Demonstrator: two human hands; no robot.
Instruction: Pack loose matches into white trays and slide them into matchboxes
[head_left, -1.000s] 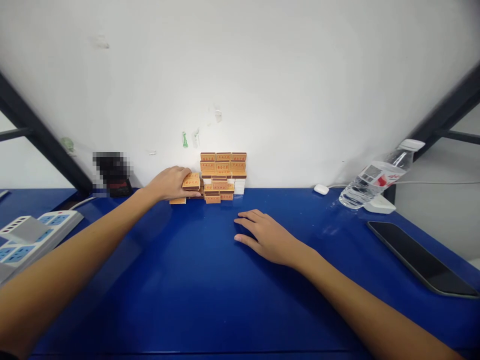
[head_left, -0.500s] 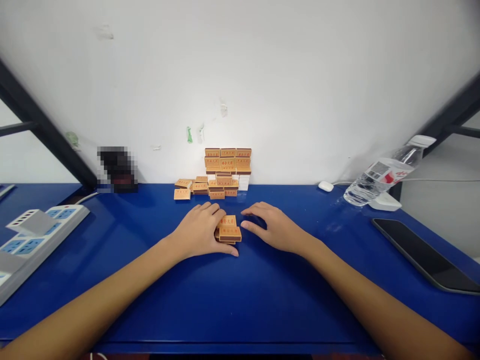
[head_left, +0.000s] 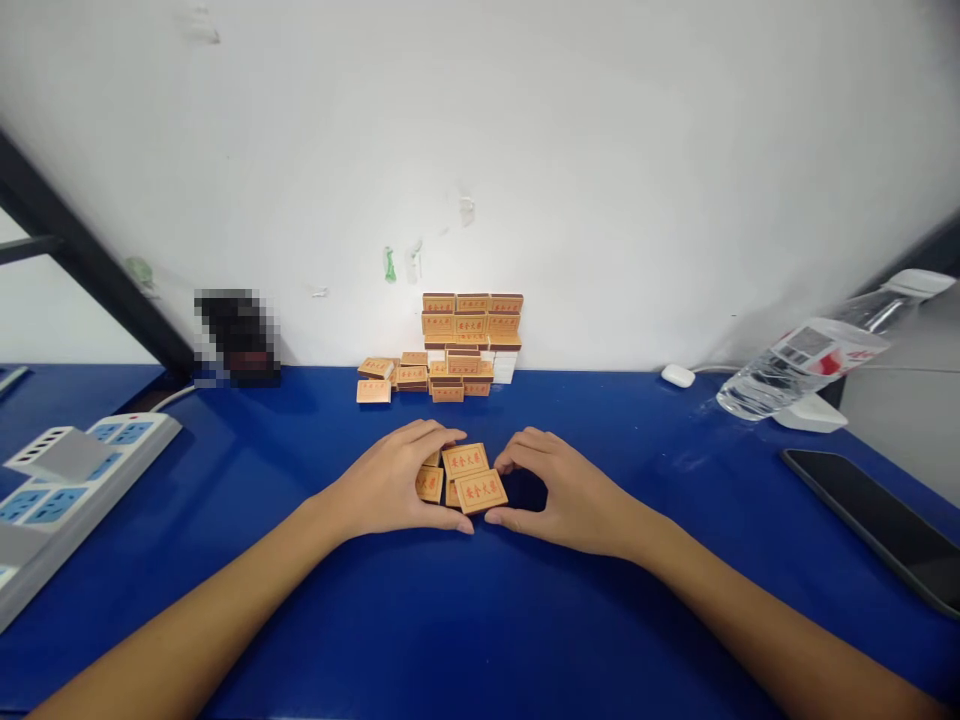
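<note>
A small loose pile of orange matchboxes (head_left: 481,491) with red lettering lies on the blue table between my hands. My left hand (head_left: 397,480) curls round the pile's left side, fingers behind and thumb in front, closed on several boxes. Its fingers partly cover the matchboxes at the left. My right hand (head_left: 566,490) is curved at the pile's right end, thumb and fingers apart. Its fingertips are at the corner of the nearest box; I cannot tell if they press on it. Bare table shows inside its curve.
Against the wall stands a stepped stack of matchboxes (head_left: 471,325), with more loose matchboxes (head_left: 375,391) to its left. A power strip (head_left: 82,485) lies at the left. To the right are a white earphone case (head_left: 678,376), a tilted water bottle (head_left: 817,355) and a phone (head_left: 870,520).
My right hand has come up to the pile, its fingertips now at the boxes. The matchboxes have shifted and spread, their tops turned more towards me. The camera view has moved slightly.
</note>
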